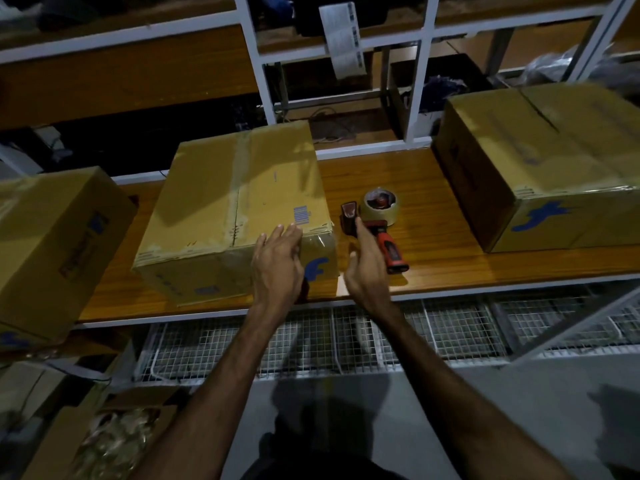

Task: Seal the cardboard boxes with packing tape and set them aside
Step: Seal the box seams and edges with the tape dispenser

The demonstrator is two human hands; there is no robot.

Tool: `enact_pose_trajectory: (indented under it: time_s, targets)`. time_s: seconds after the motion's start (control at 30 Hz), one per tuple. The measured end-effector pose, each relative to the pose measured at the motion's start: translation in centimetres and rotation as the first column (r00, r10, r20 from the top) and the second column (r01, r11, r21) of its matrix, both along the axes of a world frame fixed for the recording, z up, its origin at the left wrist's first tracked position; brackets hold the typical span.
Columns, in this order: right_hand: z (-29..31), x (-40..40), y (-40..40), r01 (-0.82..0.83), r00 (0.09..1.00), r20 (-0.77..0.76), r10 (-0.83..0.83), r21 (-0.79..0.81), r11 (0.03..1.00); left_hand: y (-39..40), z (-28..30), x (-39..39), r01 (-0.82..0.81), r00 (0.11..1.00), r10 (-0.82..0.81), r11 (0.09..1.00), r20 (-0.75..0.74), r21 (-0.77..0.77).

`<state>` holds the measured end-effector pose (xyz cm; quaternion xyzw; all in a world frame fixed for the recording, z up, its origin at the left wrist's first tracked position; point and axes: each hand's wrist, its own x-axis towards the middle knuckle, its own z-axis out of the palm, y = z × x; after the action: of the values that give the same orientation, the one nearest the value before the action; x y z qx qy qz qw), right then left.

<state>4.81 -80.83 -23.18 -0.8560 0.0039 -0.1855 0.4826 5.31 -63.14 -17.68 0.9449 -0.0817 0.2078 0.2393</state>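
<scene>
Box (239,209): set on the worktop (398,181), left of centre; a taped seam was seen along the top, with clear tape wrapped over the near edge and a blue logo on the front.
Handling: judged stiff-walled and moderately heavy; taped faces likely slick, so the side walls or bottom corners are best taken, not the flaps.
Dispenser (375,221): laid just right of the box, red handle toward the person, tape roll at the far end.
Left hand (277,261): laid flat, fingers straight, on the near top corner of the box; grip released.
Right hand (365,268): reached to the dispenser, fingertips at its head; grip not yet closed round it.
Other boxes: one at left (59,244), tilted; one at right (547,161), well apart.
</scene>
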Motion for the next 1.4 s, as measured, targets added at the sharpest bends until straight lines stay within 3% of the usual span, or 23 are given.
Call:
enact_pose_trajectory:
  time_s: [0.17, 0.3, 0.43, 0.8, 1.1, 1.27, 1.4]
  targets:
    - [-2.2, -1.7, 2.7, -0.174, 0.981, -0.093, 0.172, -0.005, 0.985, 0.1, 0.0, 0.2, 0.001, 1.000, -0.001, 1.000, -0.017, 0.001]
    - [-2.8, -1.4, 3.7, -0.155, 0.974, -0.182, 0.133, -0.113, 0.981, 0.1, 0.0, 0.2, 0.004, 1.000, -0.004, 1.000, -0.010, 0.000]
    - [-3.7, -1.9, 5.4, -0.049, 0.998, -0.051, 0.037, -0.259, 0.965, 0.2, 0.0, 0.2, 0.011, 1.000, -0.011, 1.000, -0.013, -0.005]
    - [-3.4, -2.9, 6.1, -0.047, 0.999, -0.003, 0.050, -0.409, 0.912, 0.6, -0.3, 0.5, 0.041, 0.999, -0.042, 0.999, -0.020, -0.034]
    - [-3.9, -2.1, 2.4, -0.056, 0.993, 0.080, 0.084, -0.305, 0.951, 1.5, -0.8, 0.1, 0.119, 0.993, -0.120, 0.991, 0.013, 0.063]
    - [0.0, -0.3, -0.3, 0.047, 0.994, 0.098, -0.046, -0.009, 0.999, 2.1, -1.6, 0.0, 0.160, 0.985, -0.168, 0.974, 0.039, 0.162]
    - [4.7, 2.9, -0.4, -0.088, 0.981, 0.163, 0.104, -0.106, 0.991, 2.3, -1.9, 0.1, 0.164, 0.982, -0.179, 0.969, 0.062, 0.186]
